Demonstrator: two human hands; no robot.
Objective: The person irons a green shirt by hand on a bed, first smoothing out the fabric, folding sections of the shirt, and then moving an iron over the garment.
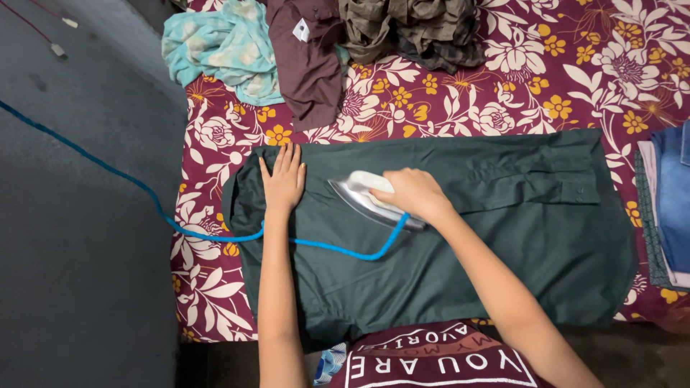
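From my head camera, the green shirt (445, 237) lies flat across the middle of the flowered sheet (575, 72), its near hem at the sheet's near edge. My right hand (413, 192) wraps its fingers around the iron (363, 197) — best kept gliding, its blue cord (108, 169) off the cloth. My left hand (284, 179) lies palm down, fingers together, arm straight, pinning the shirt toward the sheet's left edge.

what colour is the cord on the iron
Bright blue. The cord trails from the iron across the dark green shirt; seen in the head view.
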